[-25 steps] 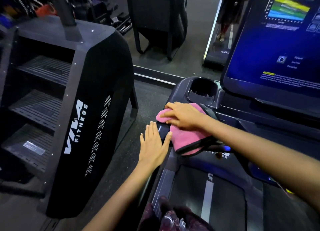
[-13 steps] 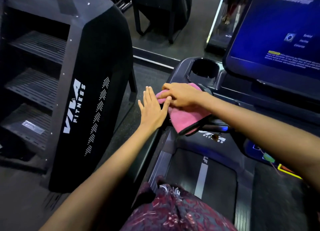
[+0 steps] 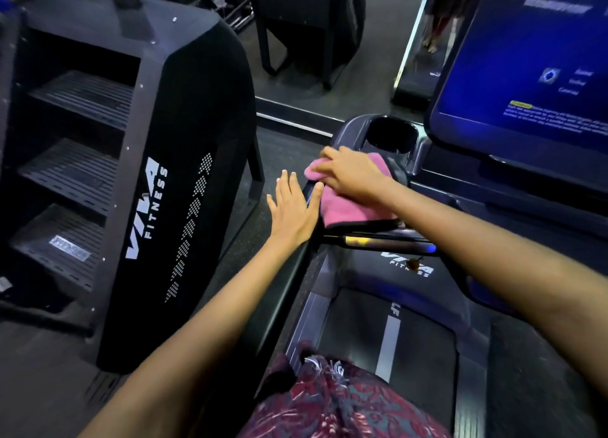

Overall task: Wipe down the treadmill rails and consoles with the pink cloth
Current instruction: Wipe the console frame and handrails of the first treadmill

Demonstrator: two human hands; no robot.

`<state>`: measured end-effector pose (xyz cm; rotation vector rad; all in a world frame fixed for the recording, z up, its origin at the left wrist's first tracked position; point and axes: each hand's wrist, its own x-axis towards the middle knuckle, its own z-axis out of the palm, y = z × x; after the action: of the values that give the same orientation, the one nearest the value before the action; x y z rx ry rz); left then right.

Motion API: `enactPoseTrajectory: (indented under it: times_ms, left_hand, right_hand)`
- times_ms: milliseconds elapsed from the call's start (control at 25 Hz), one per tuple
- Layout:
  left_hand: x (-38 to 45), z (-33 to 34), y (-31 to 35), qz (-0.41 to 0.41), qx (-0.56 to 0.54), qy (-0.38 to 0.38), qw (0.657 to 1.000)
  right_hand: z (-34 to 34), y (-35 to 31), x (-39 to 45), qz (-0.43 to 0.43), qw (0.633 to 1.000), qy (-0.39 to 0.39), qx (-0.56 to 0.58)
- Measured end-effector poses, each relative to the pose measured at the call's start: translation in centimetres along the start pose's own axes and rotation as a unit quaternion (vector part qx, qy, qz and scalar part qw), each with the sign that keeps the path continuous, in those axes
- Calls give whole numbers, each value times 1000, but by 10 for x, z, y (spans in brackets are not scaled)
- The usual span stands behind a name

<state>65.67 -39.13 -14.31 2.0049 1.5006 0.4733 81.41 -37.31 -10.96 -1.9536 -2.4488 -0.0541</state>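
Observation:
The pink cloth point(image 3: 342, 207) lies over the left corner of the treadmill console, just below the round cup holder point(image 3: 391, 136). My right hand point(image 3: 353, 174) lies on top of the cloth with its fingers spread, pressing it onto the console. My left hand point(image 3: 292, 212) is flat with straight fingers, resting against the upper end of the left rail point(image 3: 279, 293), right beside the cloth's left edge. The console screen point(image 3: 539, 62) glows blue at the upper right.
A black stair-climbing machine point(image 3: 177, 161) marked VIVA FITNESS stands close on the left, a narrow strip of floor between it and the rail. The treadmill belt point(image 3: 391, 332) runs below my arms. A mirror wall is ahead. Patterned red clothing shows at the bottom.
My right hand and the cloth have stayed on the console corner with small shifts. My left hand slid slightly down and away from the cloth along the rail end. The camera view shifted.

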Motion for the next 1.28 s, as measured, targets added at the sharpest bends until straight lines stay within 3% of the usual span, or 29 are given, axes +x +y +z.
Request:
enactPoseTrajectory:
  times_ms: [80, 240, 440, 680, 920, 1080, 1280]
  left_hand:
    - [14, 1, 5, -26, -6, -15, 1000]
    - [41, 5, 34, -32, -49, -43, 997]
    - [54, 15, 46, -13, -19, -60, 998]
    - [63, 19, 40, -15, -32, -68, 997]
    - [58, 17, 38, 4, -119, 4, 993]
    - [61, 19, 37, 7, -123, 12, 992]
    - [62, 19, 37, -3, -155, 20, 988]
  right_hand:
    - [0, 15, -12, 30, 999, -5, 28]
    - [-5, 26, 2, 193, 981, 0, 16]
    - [0, 18, -11, 172, 985, -17, 30]
    - [-16, 30, 40, 255, 966, -31, -20]
    - [-20, 75, 89, 352, 933, -71, 9]
    - [-22, 91, 95, 342, 937, -69, 12]
    - [-19, 71, 70, 219, 973, -75, 21]
